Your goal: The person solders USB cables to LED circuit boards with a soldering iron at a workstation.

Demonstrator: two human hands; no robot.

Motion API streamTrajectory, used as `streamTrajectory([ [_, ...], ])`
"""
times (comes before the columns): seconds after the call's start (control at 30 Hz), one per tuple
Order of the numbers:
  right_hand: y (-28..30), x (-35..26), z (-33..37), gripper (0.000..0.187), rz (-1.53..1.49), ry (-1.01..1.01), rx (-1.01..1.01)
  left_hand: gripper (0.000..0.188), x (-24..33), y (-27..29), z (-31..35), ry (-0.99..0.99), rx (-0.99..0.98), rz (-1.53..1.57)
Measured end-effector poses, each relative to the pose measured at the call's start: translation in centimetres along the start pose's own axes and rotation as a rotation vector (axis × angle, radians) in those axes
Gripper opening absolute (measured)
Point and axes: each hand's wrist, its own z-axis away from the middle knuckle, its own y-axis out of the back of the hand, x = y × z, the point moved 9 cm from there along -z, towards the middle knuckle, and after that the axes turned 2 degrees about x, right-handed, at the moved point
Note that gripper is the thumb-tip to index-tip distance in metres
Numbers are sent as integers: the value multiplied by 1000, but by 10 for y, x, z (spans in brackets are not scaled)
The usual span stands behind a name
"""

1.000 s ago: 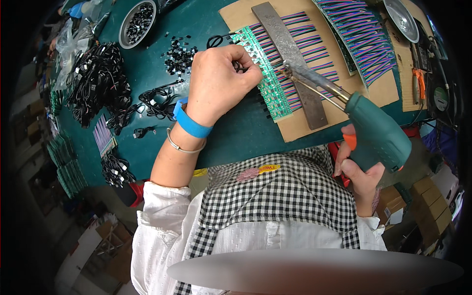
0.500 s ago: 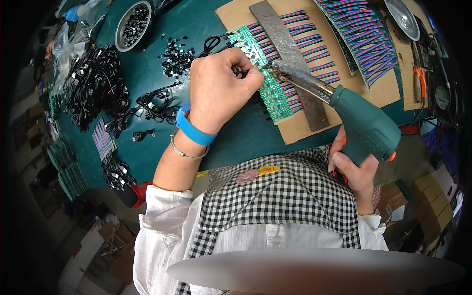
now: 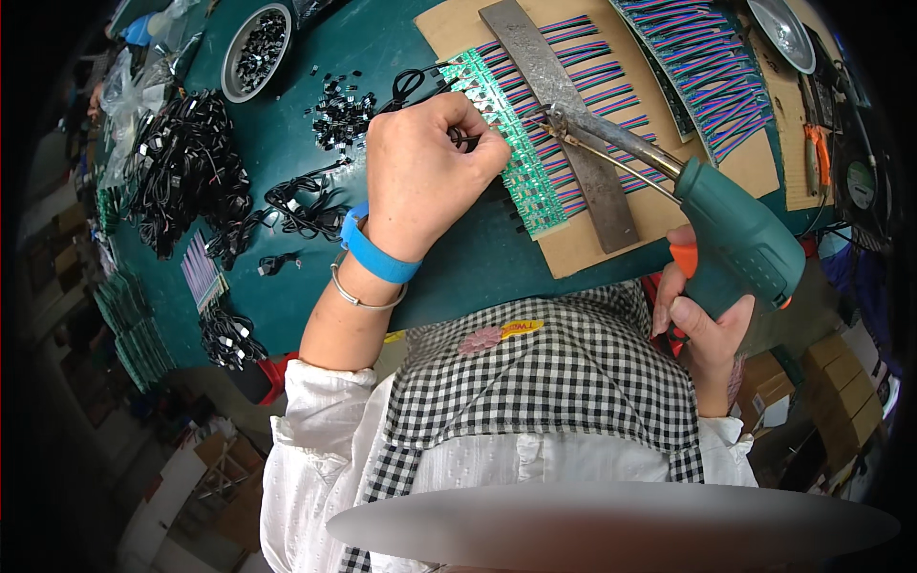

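Observation:
My left hand [image 3: 430,167] is closed in a pinch at the left edge of a green circuit board panel [image 3: 530,186]. A black cable [image 3: 411,84] loops out beyond its knuckles, and dark cable shows between the fingers. My right hand [image 3: 712,334] grips the handle of a green soldering gun [image 3: 745,234] with an orange trigger. The gun's metal tip hangs over a flat metal bar [image 3: 597,181], just right of the panel. Several strips of coloured wires [image 3: 616,93] run from the panel beneath the bar. Fingertips of my left hand are partly hidden.
Cardboard [image 3: 688,210] lies under the panel. At right are a stack of wired boards [image 3: 712,76], orange-handled pliers [image 3: 817,158] and a metal dish [image 3: 783,33]. Leftward sit a bowl of small black parts [image 3: 258,53], loose black connectors [image 3: 339,115] and heaped black cables [image 3: 181,172].
The soldering gun in my right hand has drawn back to the right, its tip leaving the panel's edge. More of the orange trigger shows. My left hand has barely moved.

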Motion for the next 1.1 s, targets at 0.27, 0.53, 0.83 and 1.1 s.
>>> streamTrajectory([
  [0.27, 7, 0, 5, 63, -22, -10, -29, 10, -14, -8, 2, 85, -177, 136],
  [0.53, 6, 1, 7, 60, -2, -15, -51, 13, -5, -3, 14, 17, 6, 82],
  [0.83, 4, 2, 8, 55, 10, -37, -43, 12, 4, -4, 23, -64, 99, 33],
  [1.1, 4, 11, 10, 51, -39, -60, -201, 13, 8, -4, 29, -152, 177, 0],
])
